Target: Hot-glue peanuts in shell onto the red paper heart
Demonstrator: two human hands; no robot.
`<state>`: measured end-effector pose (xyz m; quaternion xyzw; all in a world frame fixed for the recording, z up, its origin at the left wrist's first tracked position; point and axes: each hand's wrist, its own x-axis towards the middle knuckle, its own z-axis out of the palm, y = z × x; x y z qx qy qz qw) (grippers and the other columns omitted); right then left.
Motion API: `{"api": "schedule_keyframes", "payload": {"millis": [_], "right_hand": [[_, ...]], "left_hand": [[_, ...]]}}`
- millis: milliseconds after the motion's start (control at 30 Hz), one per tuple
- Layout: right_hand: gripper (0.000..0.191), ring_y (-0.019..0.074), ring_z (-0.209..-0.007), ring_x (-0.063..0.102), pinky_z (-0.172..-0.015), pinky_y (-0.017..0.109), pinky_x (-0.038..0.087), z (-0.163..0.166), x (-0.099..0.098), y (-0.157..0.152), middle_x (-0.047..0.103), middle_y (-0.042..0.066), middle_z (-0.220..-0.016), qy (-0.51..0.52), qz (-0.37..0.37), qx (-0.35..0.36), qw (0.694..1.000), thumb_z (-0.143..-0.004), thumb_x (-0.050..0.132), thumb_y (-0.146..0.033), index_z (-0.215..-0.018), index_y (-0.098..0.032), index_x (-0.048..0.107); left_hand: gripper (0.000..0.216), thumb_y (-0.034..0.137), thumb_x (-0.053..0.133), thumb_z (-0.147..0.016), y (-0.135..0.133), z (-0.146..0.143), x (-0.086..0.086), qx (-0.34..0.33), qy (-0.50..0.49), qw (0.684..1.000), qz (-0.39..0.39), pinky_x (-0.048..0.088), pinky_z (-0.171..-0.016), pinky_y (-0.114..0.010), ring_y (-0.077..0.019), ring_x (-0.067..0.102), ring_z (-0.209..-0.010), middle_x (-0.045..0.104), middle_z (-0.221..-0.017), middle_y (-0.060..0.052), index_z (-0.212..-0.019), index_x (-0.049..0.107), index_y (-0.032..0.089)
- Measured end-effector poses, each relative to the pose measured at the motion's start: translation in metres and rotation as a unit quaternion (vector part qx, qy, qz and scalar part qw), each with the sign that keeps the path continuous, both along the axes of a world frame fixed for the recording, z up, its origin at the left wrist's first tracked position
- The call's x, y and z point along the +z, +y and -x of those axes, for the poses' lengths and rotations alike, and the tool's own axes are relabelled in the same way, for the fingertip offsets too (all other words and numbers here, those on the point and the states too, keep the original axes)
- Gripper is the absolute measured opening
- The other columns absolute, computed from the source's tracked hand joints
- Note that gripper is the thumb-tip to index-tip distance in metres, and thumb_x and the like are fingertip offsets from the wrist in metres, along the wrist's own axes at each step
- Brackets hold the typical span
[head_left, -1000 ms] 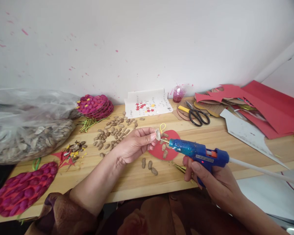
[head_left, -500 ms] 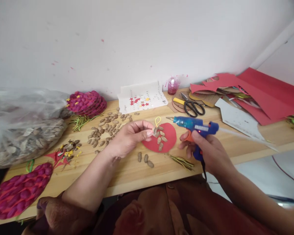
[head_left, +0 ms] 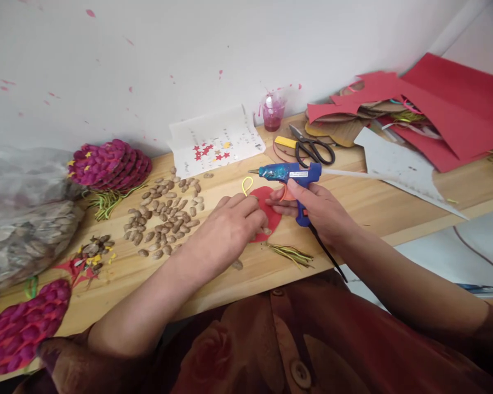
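Observation:
My right hand [head_left: 316, 205] is closed round the handle of a blue glue gun [head_left: 290, 174], held level above the wooden table [head_left: 353, 202] with its nozzle pointing left and a white glue stick out the back. My left hand [head_left: 230, 227] lies palm down over a red paper disc [head_left: 271, 210] with a yellow loop [head_left: 246, 185], fingertips pressed onto the disc. What is under the fingers is hidden. A spread of brown shells [head_left: 164, 210] lies just left of that hand.
Black scissors [head_left: 312, 149], a pink cup [head_left: 273, 112] and a star sticker sheet [head_left: 216, 143] stand at the back. Red paper and card [head_left: 435, 109] pile up at the right. Magenta shell pieces [head_left: 109, 164] and a plastic bag of shells [head_left: 22, 230] lie left.
My left hand carried the glued shell down onto the red disc and now presses there. My right hand drew the glue gun back from the shell and holds it above the disc.

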<state>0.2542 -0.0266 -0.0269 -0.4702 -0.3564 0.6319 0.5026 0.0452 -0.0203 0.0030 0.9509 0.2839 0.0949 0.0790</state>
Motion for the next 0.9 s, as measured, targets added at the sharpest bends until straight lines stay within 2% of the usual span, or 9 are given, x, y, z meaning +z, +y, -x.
{"api": "schedule_keyframes", "payload": {"millis": [133,233,467,700,900], "right_hand": [[0.025,0.0212,-0.096,0.073,-0.096,0.038,0.059,-0.001,-0.002,0.0,0.072,0.005,-0.094,0.019,-0.003,0.001,1.0,-0.092,0.072,-0.043,-0.09,-0.019,0.069],[0.027,0.0214,-0.096,0.072,-0.097,0.04,0.059,-0.002,-0.003,0.0,0.072,0.004,-0.093,0.027,-0.008,0.006,1.0,-0.089,0.075,-0.045,-0.09,-0.019,0.069],[0.027,0.0202,-0.093,0.071,-0.093,0.037,0.06,0.0,-0.003,0.0,0.071,0.004,-0.091,0.028,-0.005,-0.003,1.0,-0.088,0.076,-0.044,-0.089,-0.018,0.069],[0.029,0.0205,-0.093,0.071,-0.09,0.034,0.061,0.001,-0.004,0.0,0.073,0.004,-0.091,0.025,-0.01,-0.013,1.0,-0.083,0.08,-0.047,-0.086,-0.019,0.07],[0.029,0.0202,-0.093,0.072,-0.09,0.033,0.062,0.0,-0.004,-0.001,0.074,0.004,-0.091,0.023,-0.015,-0.015,1.0,-0.083,0.081,-0.047,-0.086,-0.019,0.072]], "left_hand": [[0.013,0.021,0.051,-0.103,0.001,-0.006,0.004,-0.023,0.046,0.998,-0.034,0.04,-0.084,-0.038,-0.0243,0.053,-0.097,0.062,-0.104,-0.009,-0.105,0.062,0.015],[0.014,0.022,0.05,-0.103,0.002,-0.01,0.006,-0.038,0.072,0.996,-0.041,0.039,-0.084,-0.039,-0.0247,0.054,-0.097,0.061,-0.101,-0.009,-0.098,0.061,0.015],[0.022,0.026,0.046,-0.105,0.005,-0.016,0.009,-0.045,0.086,0.995,-0.021,0.038,-0.085,-0.039,-0.0238,0.055,-0.098,0.063,-0.104,-0.009,-0.095,0.063,0.015],[0.016,0.021,0.05,-0.103,0.004,-0.018,0.012,-0.048,0.133,0.99,-0.03,0.038,-0.089,-0.041,-0.0264,0.055,-0.106,0.063,-0.105,-0.009,-0.099,0.064,0.015],[0.014,0.018,0.052,-0.101,0.004,-0.018,0.011,-0.047,0.132,0.989,-0.042,0.038,-0.086,-0.04,-0.0255,0.055,-0.1,0.062,-0.1,-0.008,-0.094,0.064,0.015]]}}
